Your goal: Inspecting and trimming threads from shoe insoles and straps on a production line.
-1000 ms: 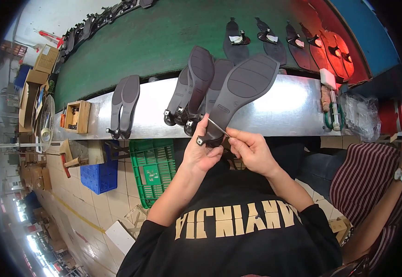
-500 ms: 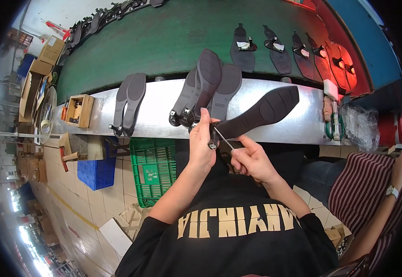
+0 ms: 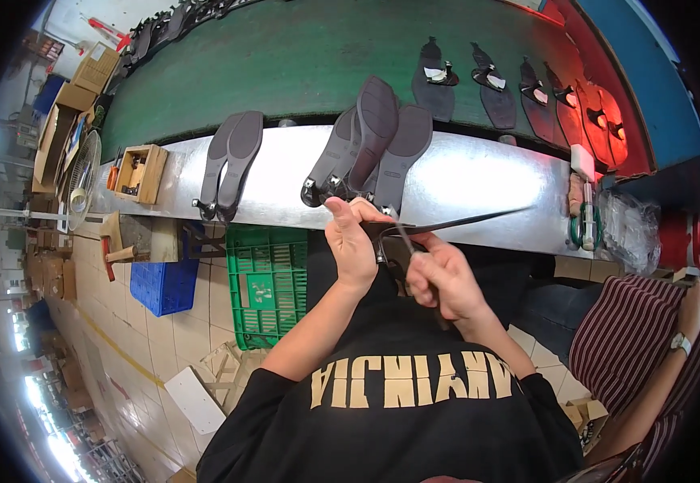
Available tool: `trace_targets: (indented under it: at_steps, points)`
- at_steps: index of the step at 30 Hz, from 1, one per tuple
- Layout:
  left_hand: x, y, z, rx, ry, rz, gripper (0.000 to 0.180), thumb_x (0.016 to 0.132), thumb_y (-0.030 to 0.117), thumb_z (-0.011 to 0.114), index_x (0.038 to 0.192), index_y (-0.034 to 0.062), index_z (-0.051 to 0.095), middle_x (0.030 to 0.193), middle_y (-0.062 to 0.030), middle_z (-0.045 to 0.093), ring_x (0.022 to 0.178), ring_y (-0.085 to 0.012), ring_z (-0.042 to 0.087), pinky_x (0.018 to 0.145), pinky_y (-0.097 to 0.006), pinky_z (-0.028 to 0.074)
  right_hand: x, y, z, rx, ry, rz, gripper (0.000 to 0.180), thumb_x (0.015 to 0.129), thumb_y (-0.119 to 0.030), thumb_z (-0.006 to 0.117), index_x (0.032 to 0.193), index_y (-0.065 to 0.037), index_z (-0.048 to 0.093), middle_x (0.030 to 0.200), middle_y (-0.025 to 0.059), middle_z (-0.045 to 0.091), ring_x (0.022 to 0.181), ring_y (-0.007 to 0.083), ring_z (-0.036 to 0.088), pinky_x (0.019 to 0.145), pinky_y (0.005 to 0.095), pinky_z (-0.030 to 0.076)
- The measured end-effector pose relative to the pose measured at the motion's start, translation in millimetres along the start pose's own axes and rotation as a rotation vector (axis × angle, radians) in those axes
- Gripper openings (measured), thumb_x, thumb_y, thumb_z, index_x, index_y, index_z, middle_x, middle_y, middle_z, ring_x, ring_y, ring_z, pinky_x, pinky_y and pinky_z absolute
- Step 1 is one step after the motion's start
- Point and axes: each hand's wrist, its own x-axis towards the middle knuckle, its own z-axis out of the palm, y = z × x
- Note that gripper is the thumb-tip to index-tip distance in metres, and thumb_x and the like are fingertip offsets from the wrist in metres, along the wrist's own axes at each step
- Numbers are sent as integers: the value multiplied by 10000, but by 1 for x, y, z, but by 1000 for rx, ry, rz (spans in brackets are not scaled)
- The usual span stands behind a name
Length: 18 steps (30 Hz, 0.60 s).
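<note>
My left hand (image 3: 352,248) is closed on the strap end of a dark sandal (image 3: 475,219), its thumb pointing up. The sandal's flat sole is seen edge-on and stretches to the right over the bench edge. In my closed right hand (image 3: 451,282) is a thin metal rod-like tool (image 3: 405,240), slanting up to the sandal by my left hand. The tip is blurred, so contact is unclear. Several dark sandals (image 3: 376,121) lie soles up, overlapping, just beyond my left hand. To their left rests another pair (image 3: 243,154).
The metal bench (image 3: 499,181) borders a green conveyor belt (image 3: 310,76) carrying more sandals (image 3: 496,101) under red light at right. A wooden box (image 3: 154,177) and a hammer (image 3: 121,254) are at left. Below stands a green crate (image 3: 268,302). A person in a striped top (image 3: 627,326) is at right.
The sandal has turned from showing its sole to edge-on. My left thumb has tipped leftward, and my right hand has shifted slightly right with the tool.
</note>
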Motion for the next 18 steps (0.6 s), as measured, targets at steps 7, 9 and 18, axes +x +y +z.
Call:
trace_targets:
  at_steps: [7, 9, 18]
  points:
    - [10, 1, -21, -83, 38, -39, 949, 942, 679, 30, 533, -6, 542, 575, -40, 511, 567, -137, 472, 647, -236, 391, -4, -14, 3, -354, 92, 33, 201, 962, -120, 530, 1046, -28, 687, 606, 18, 550, 504, 88, 517, 450, 212, 395]
    - [10, 9, -16, -27, 45, -11, 959, 924, 700, 0, 519, 1, 517, 564, -40, 505, 564, -137, 464, 637, -232, 384, -3, -6, 1, -955, 89, -419, 230, 940, -66, 544, 1134, -8, 654, 645, 25, 596, 527, 62, 538, 478, 213, 422]
    - [17, 12, -17, -90, 48, -40, 690, 1012, 544, 296, 501, 88, 379, 507, -51, 421, 460, -146, 367, 464, -279, 317, 3, 8, 16, -1316, 76, -823, 73, 847, -40, 649, 905, -29, 606, 724, 126, 618, 661, 304, 632, 565, 372, 487]
